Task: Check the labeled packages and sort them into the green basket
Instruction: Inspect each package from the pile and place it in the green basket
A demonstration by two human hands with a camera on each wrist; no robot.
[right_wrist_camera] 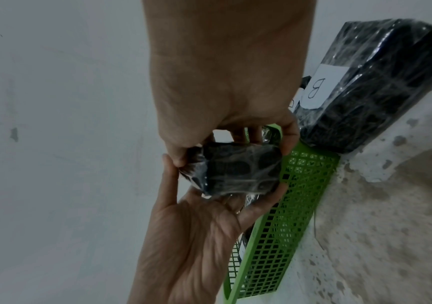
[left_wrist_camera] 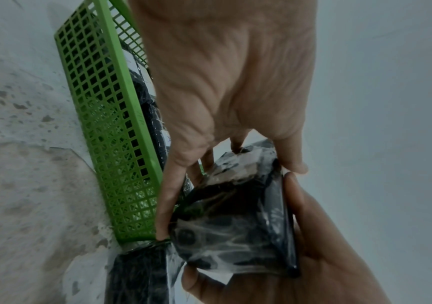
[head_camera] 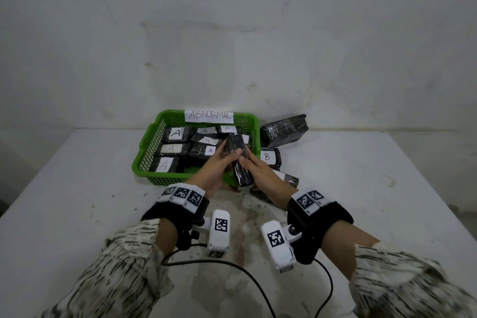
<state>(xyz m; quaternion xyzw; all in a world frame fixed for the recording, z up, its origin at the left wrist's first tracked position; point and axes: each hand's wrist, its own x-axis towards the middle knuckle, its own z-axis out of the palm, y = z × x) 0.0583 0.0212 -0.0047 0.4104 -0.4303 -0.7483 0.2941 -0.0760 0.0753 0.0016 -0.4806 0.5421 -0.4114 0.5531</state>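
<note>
Both hands hold one black plastic-wrapped package over the near right corner of the green basket. My left hand grips its left side and my right hand grips its right side. In the left wrist view the package sits between the left fingers and the right palm. The right wrist view shows its end pinched by both hands. No letter on it can be read. Several packages labelled A lie in the basket, which carries an ABNORMAL sign.
A package labelled B lies right of the basket, seen also in the right wrist view as the B package. A bigger black bundle leans behind it. Another package lies under my right hand. The white table is stained near me.
</note>
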